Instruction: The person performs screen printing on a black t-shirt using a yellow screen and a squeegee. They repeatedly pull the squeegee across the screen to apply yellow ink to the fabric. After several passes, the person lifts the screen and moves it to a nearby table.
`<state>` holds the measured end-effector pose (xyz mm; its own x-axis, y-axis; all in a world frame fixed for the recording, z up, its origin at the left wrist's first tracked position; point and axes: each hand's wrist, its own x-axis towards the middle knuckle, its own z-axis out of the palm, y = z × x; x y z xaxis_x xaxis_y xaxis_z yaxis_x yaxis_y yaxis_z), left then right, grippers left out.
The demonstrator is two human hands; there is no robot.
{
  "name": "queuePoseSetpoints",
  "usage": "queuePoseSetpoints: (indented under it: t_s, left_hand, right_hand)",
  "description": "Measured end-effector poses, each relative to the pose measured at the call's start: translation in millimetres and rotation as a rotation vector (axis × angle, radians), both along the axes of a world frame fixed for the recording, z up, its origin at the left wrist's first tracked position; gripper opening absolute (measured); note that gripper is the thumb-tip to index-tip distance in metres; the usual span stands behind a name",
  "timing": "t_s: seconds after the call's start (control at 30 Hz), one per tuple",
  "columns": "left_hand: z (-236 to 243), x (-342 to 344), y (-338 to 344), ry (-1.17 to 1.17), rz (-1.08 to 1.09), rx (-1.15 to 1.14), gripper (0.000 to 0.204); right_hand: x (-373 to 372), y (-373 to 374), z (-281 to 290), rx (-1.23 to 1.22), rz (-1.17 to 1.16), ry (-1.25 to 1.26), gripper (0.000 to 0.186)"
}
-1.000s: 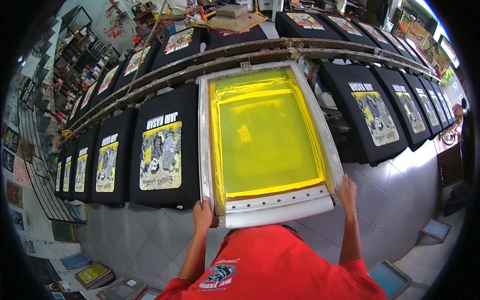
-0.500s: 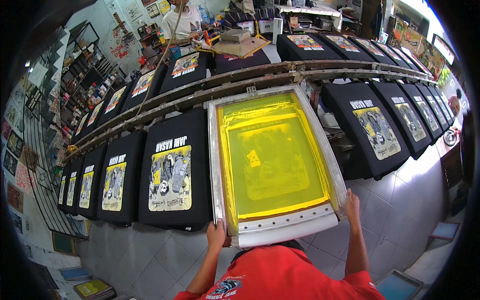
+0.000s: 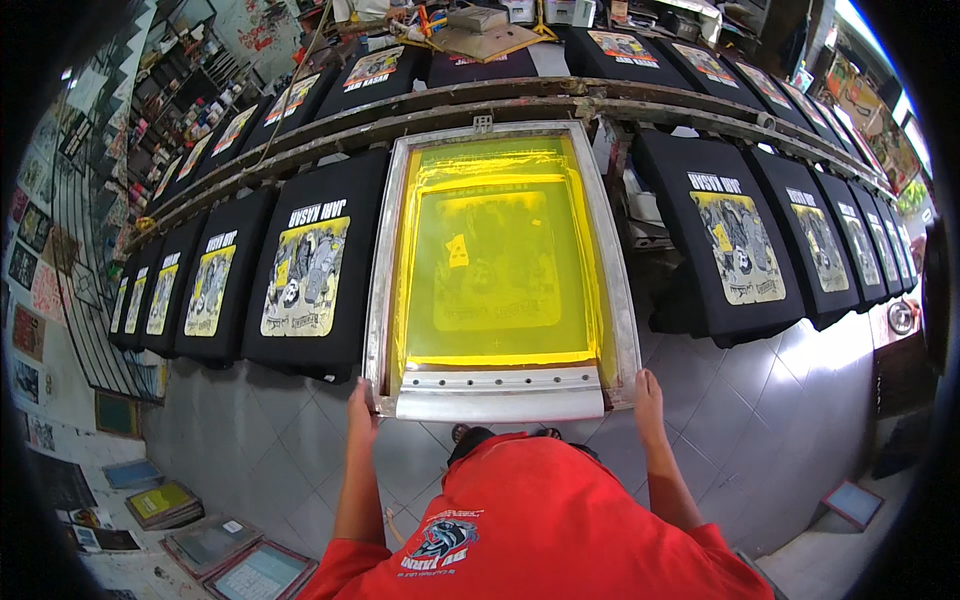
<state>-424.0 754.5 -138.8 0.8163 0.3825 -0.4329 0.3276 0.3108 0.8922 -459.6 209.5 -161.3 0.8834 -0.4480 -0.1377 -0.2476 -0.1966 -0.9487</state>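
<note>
1. We have the screen frame point(image 3: 388, 260) before our body, in the middle of the view; its bars look grey and worn, forming a long rectangle.
2. Its mesh point(image 3: 490, 300) is smooth, yellow-green and half transparent, with brighter yellow bands along the border. A shiny metal bar point(image 3: 500, 402) with round bolts lies across the near end.
3. Our left hand point(image 3: 361, 408) grasps the near left corner, and our right hand point(image 3: 649, 400) the near right corner; the fingers underneath are hidden, so their exact grip we cannot tell.
4. On the left, a printed black shirt point(image 3: 312, 265) lies flat, its edge just beside the frame.
5. On the right, the gap to another black shirt point(image 3: 735, 250) is wider.
6. Between frame and our body, grey floor tiles point(image 3: 410, 455) are showing.
</note>
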Motion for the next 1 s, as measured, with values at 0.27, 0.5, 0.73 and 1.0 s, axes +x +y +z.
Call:
queuePoseSetpoints:
  t_s: [0.27,0.5,0.73,1.0]
  left_hand:
    - [-12,8,-9,-0.17,0.22,0.146,0.038]
    - [2,-1,-10,-0.097,0.014,0.412,0.033]
    - [10,2,-6,-0.177,-0.149,0.648,0.042]
    - [164,72,-63,-0.567,-1.021,1.171,0.071]
  right_hand:
    - [9,23,23,-0.022,-0.144,-0.083,0.034]
    - [-16,50,103,-0.95,0.271,-0.323,0.04]
    - [-4,74,118,-1.018,0.745,-0.249,0.046]
    - [63,70,171,-0.892,0.824,-0.105,0.042]
